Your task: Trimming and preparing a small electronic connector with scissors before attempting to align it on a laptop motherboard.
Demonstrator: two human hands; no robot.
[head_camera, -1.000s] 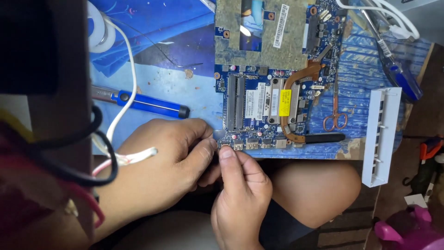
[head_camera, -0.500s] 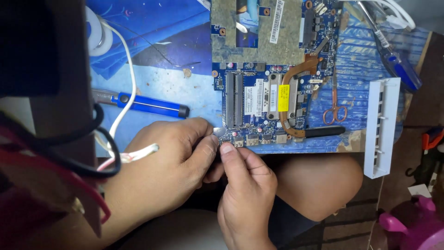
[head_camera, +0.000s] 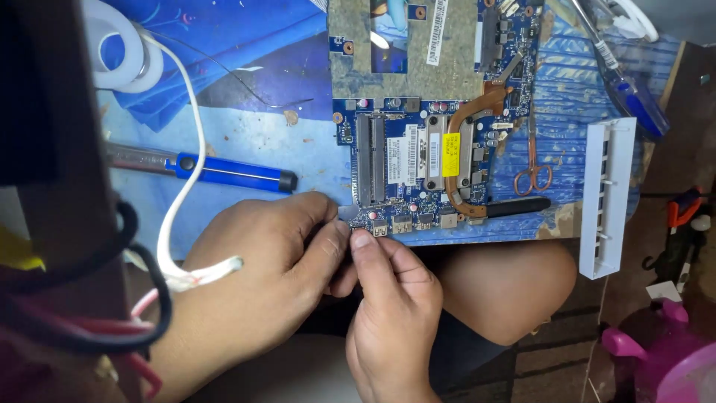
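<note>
Two hands: both meet at the near left corner of the blue circuit board (head_camera: 418, 172), fingertips pressed together there.
Left hand (head_camera: 261, 276): curled narrow, thumb and forefinger pinching at the board's near edge; whether anything small sits between them, I cannot tell.
Right hand (head_camera: 391, 298): comes up from the near side, fingers bunched tight, thumb tip touching the board edge just beside the left thumb; what it grips, if anything, is hidden.
Knee (head_camera: 500, 291): bare, under the near edge of the tabletop, just right of the hands.
Cables: a black cable (head_camera: 142, 298) and red wires loop at the near left; a white cable (head_camera: 179, 186) runs from there toward the far left, passing over the left wrist.
Circuit board: lies flat on the blue tabletop (head_camera: 246, 142), right of centre, with a row of metal ports along its near edge, memory slots, a yellow label and a copper heat pipe (head_camera: 477, 112).
Screwdriver (head_camera: 224, 172): blue handle, lying flat left of the board, just beyond the left hand.
Small scissors (head_camera: 533, 168): copper coloured, just right of the board.
White plastic rail (head_camera: 604, 198): upright strip near the right edge.
Tape roll (head_camera: 123, 56): white, far left corner.
Second board (head_camera: 410, 45): greenish, at the far side, touching the blue one.
</note>
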